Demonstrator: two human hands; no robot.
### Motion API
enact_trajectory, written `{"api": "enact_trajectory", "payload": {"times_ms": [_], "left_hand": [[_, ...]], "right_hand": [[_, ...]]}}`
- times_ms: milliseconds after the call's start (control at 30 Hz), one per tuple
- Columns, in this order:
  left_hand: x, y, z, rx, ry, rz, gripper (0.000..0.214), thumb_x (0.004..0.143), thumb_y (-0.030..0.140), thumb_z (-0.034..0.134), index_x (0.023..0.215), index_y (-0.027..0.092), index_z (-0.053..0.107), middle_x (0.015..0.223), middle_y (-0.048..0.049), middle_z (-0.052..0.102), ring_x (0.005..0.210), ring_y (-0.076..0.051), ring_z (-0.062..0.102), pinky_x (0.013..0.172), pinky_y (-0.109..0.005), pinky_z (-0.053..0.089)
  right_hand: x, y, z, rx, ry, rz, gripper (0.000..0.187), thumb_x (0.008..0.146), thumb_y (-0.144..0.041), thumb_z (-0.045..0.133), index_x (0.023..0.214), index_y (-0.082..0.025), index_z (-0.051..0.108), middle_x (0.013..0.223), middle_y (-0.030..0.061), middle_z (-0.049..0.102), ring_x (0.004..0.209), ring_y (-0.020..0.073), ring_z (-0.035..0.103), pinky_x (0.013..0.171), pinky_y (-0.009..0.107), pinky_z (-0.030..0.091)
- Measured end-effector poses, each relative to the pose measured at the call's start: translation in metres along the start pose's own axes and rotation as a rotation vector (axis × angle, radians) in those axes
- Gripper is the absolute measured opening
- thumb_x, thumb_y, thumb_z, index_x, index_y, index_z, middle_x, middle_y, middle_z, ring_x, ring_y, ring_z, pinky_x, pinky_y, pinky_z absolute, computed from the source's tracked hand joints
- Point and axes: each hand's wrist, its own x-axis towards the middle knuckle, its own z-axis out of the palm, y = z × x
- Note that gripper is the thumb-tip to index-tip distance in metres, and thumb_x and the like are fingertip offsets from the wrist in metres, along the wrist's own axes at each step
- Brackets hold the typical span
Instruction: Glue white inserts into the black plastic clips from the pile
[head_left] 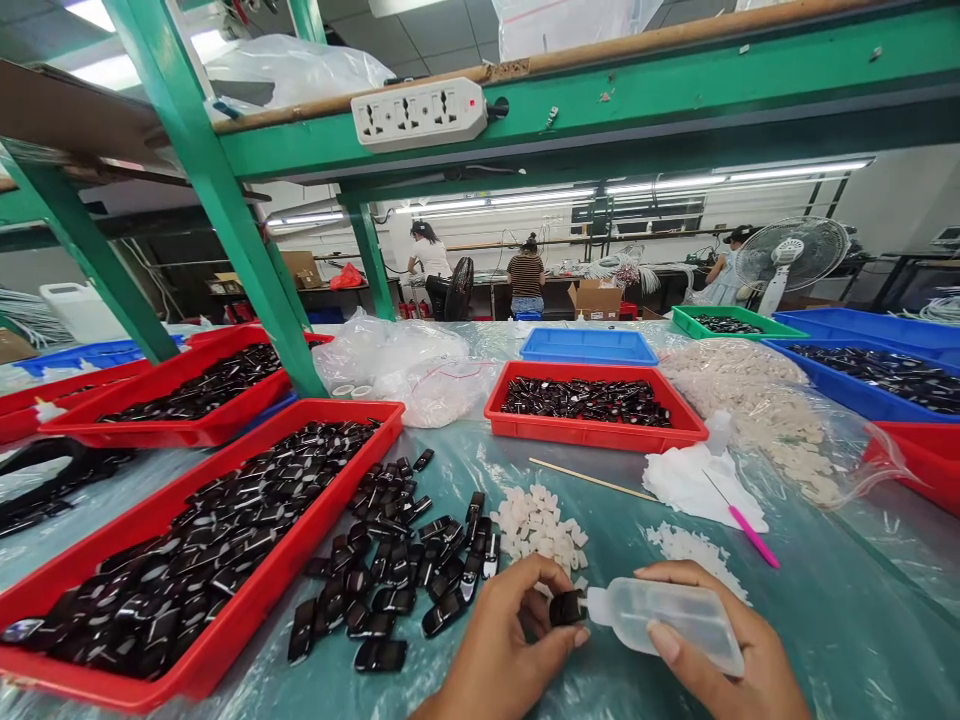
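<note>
My right hand (731,660) grips a small clear plastic squeeze bottle (664,618), held on its side near the table's front edge. My left hand (506,645) pinches the bottle's black cap (566,608) between thumb and fingers. Just left of my hands lies a loose pile of glossy black plastic parts (397,570) on the plastic-covered table. A heap of small white pieces (540,525) sits just beyond my hands.
Red trays of black parts stand at left (225,640) and centre (592,430). Blue trays (589,345) and a green tray (735,325) sit farther back. A pink-handled pick (754,535), white tissue and a wooden stick (592,480) lie nearby. Green shelf posts (225,200) rise at left. People work in the distance.
</note>
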Motion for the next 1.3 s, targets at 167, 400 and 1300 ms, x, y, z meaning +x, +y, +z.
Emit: {"api": "enact_trajectory", "payload": {"times_ms": [167,400,1300], "left_hand": [[0.001,-0.001,0.001,-0.179,-0.057,-0.044,0.019,0.064,0.011,0.066,0.079,0.017,0.058,0.07,0.0024,0.056,0.061,-0.012,0.052,0.061,-0.022,0.042],[0.0,-0.007,0.0,-0.233,-0.077,-0.057,0.02,0.064,0.012,0.066,0.082,0.016,0.058,0.071,0.001,0.058,0.063,-0.013,0.055,0.063,-0.024,0.044],[-0.003,-0.007,0.001,-0.375,-0.203,-0.043,0.016,0.065,0.007,0.063,0.076,0.017,0.06,0.088,-0.0036,0.063,0.072,-0.015,0.06,0.069,-0.026,0.046]], "right_hand": [[0.006,0.006,-0.003,0.182,0.044,0.12,0.043,0.053,-0.059,0.072,0.079,-0.024,0.069,0.069,0.0007,0.066,0.054,0.0143,0.054,0.048,0.022,0.043],[0.018,0.016,-0.01,0.399,-0.031,0.192,0.039,0.056,-0.05,0.076,0.084,-0.024,0.072,0.076,0.0032,0.07,0.056,0.0163,0.058,0.051,0.026,0.051],[0.047,0.041,-0.011,-0.659,-0.015,-0.337,0.04,0.074,-0.042,0.062,0.109,-0.025,0.055,0.114,0.0071,0.064,0.112,0.0298,0.052,0.105,0.056,0.008]]}}
